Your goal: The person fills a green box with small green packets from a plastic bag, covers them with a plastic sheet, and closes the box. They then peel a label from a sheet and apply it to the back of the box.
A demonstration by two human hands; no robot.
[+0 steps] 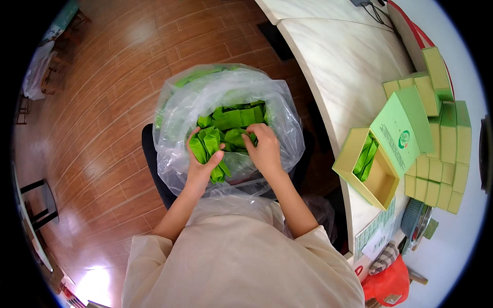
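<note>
My left hand [200, 164] grips several green foil-like packets [209, 141] at the near left of the opening of a large clear plastic bag [172, 138]. My right hand [263, 146] has its fingers curled onto another green packet [236, 137] inside the bag, to the right of the first bunch. More green packets [241, 115] fill the bag behind both hands. On the bench to my right, an open pale green-and-yellow box [385, 185] has its lid raised and holds green packets [365, 156] along its left side.
A curved pale bench [339, 61] runs along my right, bearing stacked yellow-green boxes [447, 133], cables [377, 15], a grey-blue basket [411, 220] and a red bag [390, 282]. A dark seat [151, 159] is under the plastic bag. Furniture [43, 200] stands at the far left.
</note>
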